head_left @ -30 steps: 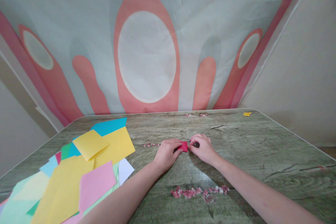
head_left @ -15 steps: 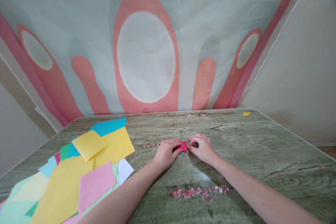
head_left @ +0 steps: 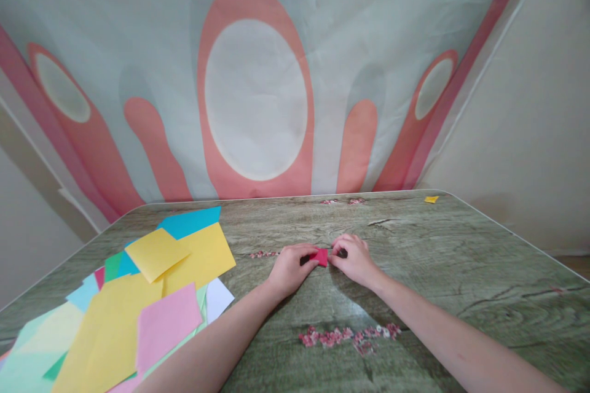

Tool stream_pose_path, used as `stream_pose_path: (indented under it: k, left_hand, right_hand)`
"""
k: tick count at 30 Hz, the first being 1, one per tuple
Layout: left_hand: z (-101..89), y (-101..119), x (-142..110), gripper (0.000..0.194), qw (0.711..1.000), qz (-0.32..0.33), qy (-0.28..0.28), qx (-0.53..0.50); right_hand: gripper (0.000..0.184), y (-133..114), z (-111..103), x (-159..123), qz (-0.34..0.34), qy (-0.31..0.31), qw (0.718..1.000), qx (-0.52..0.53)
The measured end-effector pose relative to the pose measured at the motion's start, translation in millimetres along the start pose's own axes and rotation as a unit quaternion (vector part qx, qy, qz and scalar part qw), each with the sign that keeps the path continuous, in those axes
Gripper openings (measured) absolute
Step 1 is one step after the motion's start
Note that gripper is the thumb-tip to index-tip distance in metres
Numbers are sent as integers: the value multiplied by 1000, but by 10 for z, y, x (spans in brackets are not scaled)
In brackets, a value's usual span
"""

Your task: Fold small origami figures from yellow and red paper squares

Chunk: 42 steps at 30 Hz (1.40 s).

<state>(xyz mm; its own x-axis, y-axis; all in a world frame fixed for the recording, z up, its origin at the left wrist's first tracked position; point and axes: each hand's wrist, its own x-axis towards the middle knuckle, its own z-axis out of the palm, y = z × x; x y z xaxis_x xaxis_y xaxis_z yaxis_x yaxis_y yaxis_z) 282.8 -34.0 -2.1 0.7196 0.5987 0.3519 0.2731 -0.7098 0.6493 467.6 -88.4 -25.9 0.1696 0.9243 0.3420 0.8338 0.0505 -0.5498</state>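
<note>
A small piece of folded red paper [head_left: 322, 256] lies near the middle of the table, between both hands. My left hand [head_left: 291, 265] grips its left side, thumb in front and fingers behind. At the paper's right edge is my right hand [head_left: 353, 260], its thumb and index finger curled into a pinch. Those fingertips are at or touching the edge; whether they hold it is too small to make out.
Loose sheets of coloured paper, among them a yellow sheet [head_left: 108, 325], a pink sheet [head_left: 168, 323] and a blue sheet [head_left: 191, 221], overlap on the left of the wood-patterned table [head_left: 442, 331]. A small yellow folded paper [head_left: 431, 199] lies at the far right, near the back edge.
Both hands stay almost in place around the red paper. The whole view has shifted very slightly.
</note>
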Motion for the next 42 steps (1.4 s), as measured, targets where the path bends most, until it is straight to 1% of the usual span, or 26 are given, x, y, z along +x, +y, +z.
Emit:
stream_pose_path:
  k: [10,18,25,42]
  left_hand:
    - [-8,10,10,18,1000,-8,-10,-5]
    - [7,-35,1,19,1000,3,1,-11]
    - [9,-26,0,18,1000,10,2,-10]
    - [14,-29,-1,17,1000,2,-2,-22]
  right_hand:
    - [9,16,16,18,10,-3,1000,3]
    - [11,27,21,31,29,-5,999,21]
    - [12,19,19,35,41,-5,999,31]
    - [11,16,22,46,61,-18,998,28]
